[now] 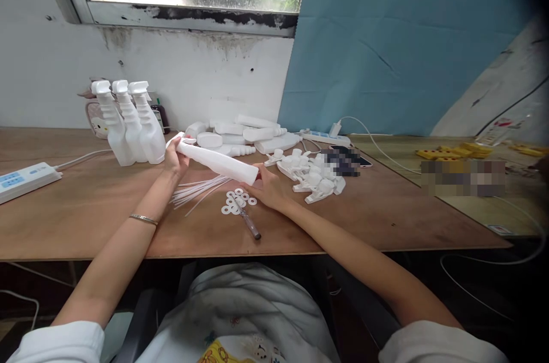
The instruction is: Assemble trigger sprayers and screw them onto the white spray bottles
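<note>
I hold a white plastic spray bottle (217, 161) nearly level above the wooden table (86, 208). My left hand (175, 160) is closed around its neck end, where a white trigger head sits. My right hand (268, 186) grips the bottle's base. Under the bottle lie a bundle of thin white dip tubes (197, 189), several small white washers (237, 201) and a slim tool with a dark handle (249, 224).
Three assembled spray bottles (131, 123) stand at the back left. Empty white bottles (244, 134) lie piled near the wall, with loose trigger heads (311, 175) to their right. A power strip (23, 179) lies at far left, another (323, 138) by a phone (347, 158).
</note>
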Motion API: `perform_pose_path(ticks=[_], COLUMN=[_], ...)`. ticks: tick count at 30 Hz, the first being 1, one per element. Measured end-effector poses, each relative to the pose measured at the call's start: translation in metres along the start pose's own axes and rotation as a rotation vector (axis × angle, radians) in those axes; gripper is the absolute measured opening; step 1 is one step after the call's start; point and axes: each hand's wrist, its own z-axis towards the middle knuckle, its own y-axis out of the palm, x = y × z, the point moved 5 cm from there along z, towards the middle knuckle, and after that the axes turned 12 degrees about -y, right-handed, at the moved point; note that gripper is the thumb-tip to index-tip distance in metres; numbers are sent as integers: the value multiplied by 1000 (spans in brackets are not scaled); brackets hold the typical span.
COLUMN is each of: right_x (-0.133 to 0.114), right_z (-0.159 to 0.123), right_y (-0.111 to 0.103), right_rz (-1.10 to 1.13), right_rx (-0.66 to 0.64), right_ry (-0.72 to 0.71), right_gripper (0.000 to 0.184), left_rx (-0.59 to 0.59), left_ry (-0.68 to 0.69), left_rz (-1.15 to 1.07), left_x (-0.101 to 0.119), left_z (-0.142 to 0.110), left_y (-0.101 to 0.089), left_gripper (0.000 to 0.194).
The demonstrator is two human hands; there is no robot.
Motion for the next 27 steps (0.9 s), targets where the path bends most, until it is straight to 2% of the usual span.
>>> perform_pose_path(ticks=[4,9,12,16,20,23,27], right_x=[3,12,19,22,27,34,37], right_z=[-2,-7,-8,-9,-10,-11,-11], right_y=[1,16,26,35,34,32,29], right_rz=[163,667,861,1038,1083,1085,1093], right_rx=[-25,19,8,-83,-54,38,145], right_ry=[175,389,505,627,653,696,702], right_gripper=[40,39,37,39,40,41,39], left_rx=[-117,-203,-215,-238,-294,-310,-274], left_ry=[35,121,158,167,148,125,172], left_rz=[8,138,180,187,125,119,105], left_x=[6,11,14,14,9,3,1], left_z=[-9,-18,-23,-27,-24,-20,-24], left_y=[9,17,19,21,26,43,87], left_gripper=[16,21,23,25,23,23,21])
